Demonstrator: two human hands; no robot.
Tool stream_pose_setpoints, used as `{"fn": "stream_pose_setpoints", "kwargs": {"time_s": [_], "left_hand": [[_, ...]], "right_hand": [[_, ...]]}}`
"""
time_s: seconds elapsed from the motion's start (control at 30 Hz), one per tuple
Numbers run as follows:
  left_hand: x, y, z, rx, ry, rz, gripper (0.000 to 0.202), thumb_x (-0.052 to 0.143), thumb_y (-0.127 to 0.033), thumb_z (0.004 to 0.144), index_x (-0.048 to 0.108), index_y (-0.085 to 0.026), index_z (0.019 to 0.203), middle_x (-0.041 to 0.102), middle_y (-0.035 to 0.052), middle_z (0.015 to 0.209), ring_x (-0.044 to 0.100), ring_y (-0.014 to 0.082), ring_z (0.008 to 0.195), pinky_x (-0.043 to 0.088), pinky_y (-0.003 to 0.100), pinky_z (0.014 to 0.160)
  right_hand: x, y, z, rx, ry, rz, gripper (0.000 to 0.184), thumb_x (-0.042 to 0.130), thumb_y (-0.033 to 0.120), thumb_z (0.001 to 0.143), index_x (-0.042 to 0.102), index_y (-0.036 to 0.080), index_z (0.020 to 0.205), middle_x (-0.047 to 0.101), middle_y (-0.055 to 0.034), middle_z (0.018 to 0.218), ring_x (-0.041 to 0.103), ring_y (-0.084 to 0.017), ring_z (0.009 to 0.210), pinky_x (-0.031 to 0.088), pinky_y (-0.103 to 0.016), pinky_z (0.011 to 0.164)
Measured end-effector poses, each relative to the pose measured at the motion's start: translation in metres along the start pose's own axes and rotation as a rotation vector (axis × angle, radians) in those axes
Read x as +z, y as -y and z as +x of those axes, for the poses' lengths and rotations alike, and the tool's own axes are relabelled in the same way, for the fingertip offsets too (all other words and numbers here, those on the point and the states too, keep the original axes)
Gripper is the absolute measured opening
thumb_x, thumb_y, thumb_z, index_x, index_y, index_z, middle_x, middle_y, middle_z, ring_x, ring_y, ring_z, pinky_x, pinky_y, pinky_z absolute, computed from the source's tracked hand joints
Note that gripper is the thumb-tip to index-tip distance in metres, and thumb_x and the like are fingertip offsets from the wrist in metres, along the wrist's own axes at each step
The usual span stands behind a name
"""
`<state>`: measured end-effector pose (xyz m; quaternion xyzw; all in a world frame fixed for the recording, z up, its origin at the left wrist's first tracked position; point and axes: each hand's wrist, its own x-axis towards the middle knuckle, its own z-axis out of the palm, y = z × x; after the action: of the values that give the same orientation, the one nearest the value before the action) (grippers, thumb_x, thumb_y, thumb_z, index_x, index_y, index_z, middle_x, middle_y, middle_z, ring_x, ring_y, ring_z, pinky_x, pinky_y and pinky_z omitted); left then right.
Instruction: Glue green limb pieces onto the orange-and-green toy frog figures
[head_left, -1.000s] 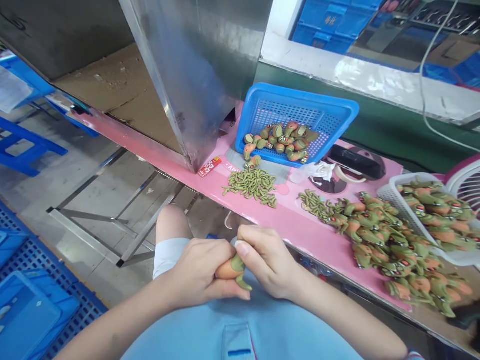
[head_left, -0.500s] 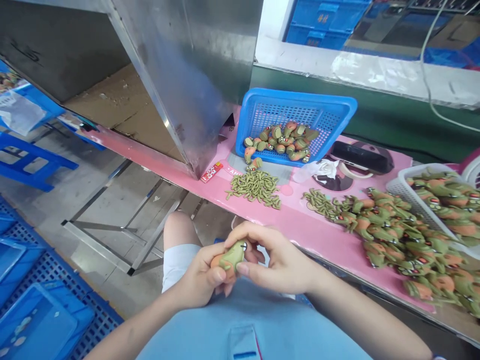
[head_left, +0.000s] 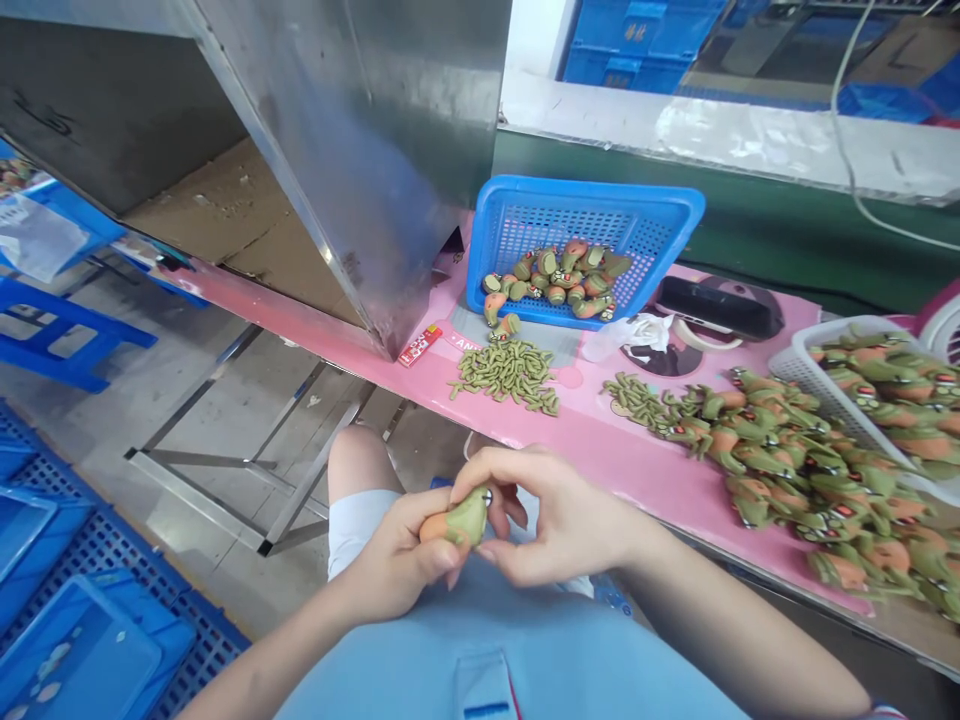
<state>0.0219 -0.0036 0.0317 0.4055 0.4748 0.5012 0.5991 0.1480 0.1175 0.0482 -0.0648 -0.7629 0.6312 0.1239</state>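
A small green and orange frog figurine (head_left: 466,520) with a white eye sits between my hands, just above my lap. My left hand (head_left: 397,565) is closed around its orange end, thumb pressed on the side. Curved over the green head end is my right hand (head_left: 551,520), its index finger on top and its thumb at the lower edge. On the pink table beyond lies a pile of thin green clay-like strips (head_left: 506,375). A blue basket (head_left: 585,190) behind it holds several green and orange frog bodies (head_left: 559,275).
To the right, many frog figurines with limbs (head_left: 795,460) are heaped beside a white basket (head_left: 825,380) of more. A smaller strip pile (head_left: 637,400) adjoins them. A metal cabinet (head_left: 390,150) stands left on the pink table (head_left: 600,455). Blue trays (head_left: 90,640) lie lower left.
The frog figurine has turned slightly in my left hand. My right thumb has shifted slightly down its side. The view has shifted a little.
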Motion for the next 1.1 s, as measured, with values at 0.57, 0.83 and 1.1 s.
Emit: {"fn": "stream_pose_setpoints", "kwargs": {"time_s": [0.57, 0.83, 1.1], "left_hand": [[0.001, -0.016, -0.006, -0.203, 0.099, -0.008, 0.051, 0.049, -0.066, 0.071, 0.042, -0.016, 0.078, 0.047, -0.0039, 0.053, 0.032, 0.0053, 0.039, 0.024, 0.018, 0.037], [0.005, -0.019, -0.006, -0.239, 0.118, 0.018, 0.048, 0.045, -0.063, 0.076, 0.043, -0.015, 0.081, 0.045, -0.005, 0.05, 0.03, 0.0056, 0.038, 0.023, 0.018, 0.036], [0.009, -0.014, -0.006, -0.263, 0.07, -0.027, 0.051, 0.045, -0.067, 0.072, 0.042, -0.016, 0.077, 0.043, -0.0062, 0.046, 0.027, 0.0049, 0.034, 0.02, 0.018, 0.034]], "right_hand": [[-0.012, -0.005, 0.0, -0.143, -0.058, -0.069, 0.039, 0.037, 0.052, 0.089, 0.047, 0.015, 0.089, 0.041, 0.0008, 0.068, 0.037, -0.01, 0.058, 0.032, -0.022, 0.052], [-0.005, 0.006, 0.013, -0.232, 0.048, -0.274, 0.032, 0.029, 0.024, 0.093, 0.028, 0.018, 0.061, 0.03, 0.0039, 0.055, 0.027, -0.01, 0.049, 0.023, -0.023, 0.05], [0.002, 0.002, 0.007, -0.15, -0.022, -0.369, 0.029, 0.028, 0.024, 0.092, 0.028, 0.018, 0.063, 0.03, 0.0038, 0.055, 0.028, -0.01, 0.048, 0.022, -0.023, 0.05]]}}
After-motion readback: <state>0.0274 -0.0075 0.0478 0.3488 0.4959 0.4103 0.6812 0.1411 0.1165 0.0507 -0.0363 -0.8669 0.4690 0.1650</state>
